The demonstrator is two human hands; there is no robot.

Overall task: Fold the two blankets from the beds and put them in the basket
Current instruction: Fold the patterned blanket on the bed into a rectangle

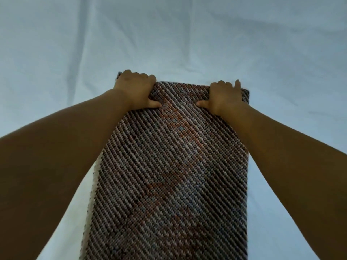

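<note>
I see the blanket (174, 166) folded into a long strip, lying flat on the bed (75, 44) with its white sheet. The left hand (136, 89) grips the far left corner, fingers curled over the edge and thumb on top. The right hand (225, 96) grips the far right corner likewise.

I seem to be in a home bedroom: a creased, pale bluish-white fabric bed sheet (78, 45) fills my whole view, with a brown, grey and orange knitted blanket (174, 166) spread on it.
</note>
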